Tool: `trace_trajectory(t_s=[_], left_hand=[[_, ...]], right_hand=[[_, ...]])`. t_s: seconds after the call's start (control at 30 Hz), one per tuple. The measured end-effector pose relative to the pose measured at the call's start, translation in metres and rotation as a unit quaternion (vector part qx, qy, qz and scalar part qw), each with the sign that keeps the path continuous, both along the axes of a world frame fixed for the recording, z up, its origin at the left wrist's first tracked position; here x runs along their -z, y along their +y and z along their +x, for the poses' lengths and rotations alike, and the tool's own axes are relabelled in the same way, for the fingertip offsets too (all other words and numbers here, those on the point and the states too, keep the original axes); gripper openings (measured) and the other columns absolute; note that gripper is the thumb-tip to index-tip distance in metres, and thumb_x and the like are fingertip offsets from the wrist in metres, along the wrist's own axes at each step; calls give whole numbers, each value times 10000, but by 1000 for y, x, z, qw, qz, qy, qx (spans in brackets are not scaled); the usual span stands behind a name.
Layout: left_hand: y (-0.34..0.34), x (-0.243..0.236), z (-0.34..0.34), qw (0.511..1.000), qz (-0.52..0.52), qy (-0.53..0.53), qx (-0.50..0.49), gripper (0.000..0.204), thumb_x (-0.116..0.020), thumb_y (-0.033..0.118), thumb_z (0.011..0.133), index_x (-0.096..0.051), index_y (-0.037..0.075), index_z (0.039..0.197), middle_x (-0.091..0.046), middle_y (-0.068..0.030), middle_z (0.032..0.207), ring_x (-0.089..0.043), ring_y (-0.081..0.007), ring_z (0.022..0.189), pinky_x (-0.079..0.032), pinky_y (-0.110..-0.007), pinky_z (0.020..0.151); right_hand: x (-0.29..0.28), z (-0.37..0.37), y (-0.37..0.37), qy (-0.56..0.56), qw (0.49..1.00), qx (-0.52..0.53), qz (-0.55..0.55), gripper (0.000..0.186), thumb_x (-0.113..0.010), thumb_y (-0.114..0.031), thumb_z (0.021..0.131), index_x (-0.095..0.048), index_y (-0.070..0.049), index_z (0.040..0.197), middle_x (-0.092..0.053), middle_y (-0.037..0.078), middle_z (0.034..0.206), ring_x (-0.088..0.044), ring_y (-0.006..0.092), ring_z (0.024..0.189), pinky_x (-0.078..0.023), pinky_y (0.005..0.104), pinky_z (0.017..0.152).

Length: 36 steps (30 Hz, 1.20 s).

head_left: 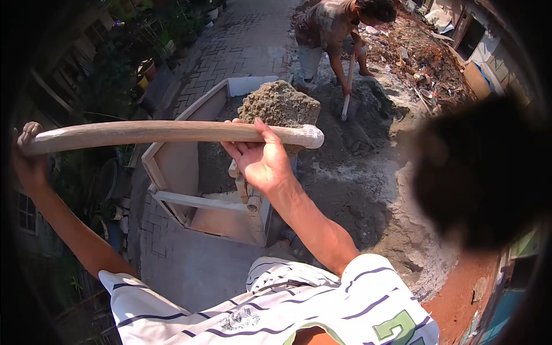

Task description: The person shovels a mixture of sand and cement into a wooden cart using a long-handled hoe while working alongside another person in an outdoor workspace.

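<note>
Handle (172, 131), wooden, spans above the box (198, 200) and its left edge, left hand (29, 164) clenched round one end, right hand (263, 164) grasping near the grey clump (280, 104), open paving (247, 60) beyond.

The wooden handle (144, 132) looks smooth, the clump (277, 104) rough.

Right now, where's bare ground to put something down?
Grey pavement lies bare between the pale, angular box and the white, striped shirt. So does the grey brick lane between leafy green plants and the stooping person. It's crowded under the curved wooden handle and around the dark-grey heap.
</note>
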State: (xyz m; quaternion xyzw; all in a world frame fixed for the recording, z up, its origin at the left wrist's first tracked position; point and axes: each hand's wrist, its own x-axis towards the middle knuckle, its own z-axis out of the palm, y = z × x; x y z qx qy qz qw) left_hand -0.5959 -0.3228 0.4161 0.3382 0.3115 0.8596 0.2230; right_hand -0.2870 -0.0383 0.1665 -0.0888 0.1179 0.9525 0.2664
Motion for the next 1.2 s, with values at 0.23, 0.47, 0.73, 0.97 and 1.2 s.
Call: trace_trajectory(t_s=[0.23, 0.47, 0.73, 0.97, 1.2], left_hand=[[-93, 233, -70, 965, 109, -198, -131, 277, -539, 152, 875, -377, 65, 668, -411, -55, 597, -459, -181, 603, -426, -331, 664], [-6, 239, 76, 963, 157, -214, 43, 141, -520, 105, 863, -388, 55, 847, -381, -1, 563, -416, -128, 499, -398, -310, 581], [250, 287, 311, 934, -252, -58, 247, 75, -464, 135, 868, -428, 71, 852, -397, -34, 605, -431, -153, 514, -408, -324, 592], [279, 536, 545, 735, -443, 83, 507, 113, -476, -38, 766, -430, 58, 804, -487, -48, 608, -511, -144, 544, -460, -305, 564], [235, 695, 627, 558, -537, 178, 607, 138, -461, -75, 708, -435, 46, 771, -501, -61, 596, -533, -151, 540, -459, -301, 553]], right_hand=[[27, -67, 4, -99, 980, -65, 159, 207, -630, -130, 867, -499, -43, 1002, -590, 119, 1011, -571, 290, 1030, -415, 505, 986], [84, 86, -10, -156, 984, 4, 86, 105, -624, -168, 855, -570, -101, 915, -623, 73, 1014, -541, 245, 1119, -405, 436, 973], [350, 242, -64, -181, 892, 284, -302, 76, -584, -125, 845, -552, -57, 852, -619, 70, 859, -621, 250, 845, -524, 403, 791], [583, 276, -171, -101, 689, 503, -511, 70, -514, -98, 870, -504, -30, 878, -597, 126, 831, -622, 273, 769, -576, 427, 677], [632, 305, -222, -96, 631, 484, -599, 281, -323, -107, 936, -405, 77, 1133, -573, 187, 1007, -634, 291, 874, -582, 409, 757]])
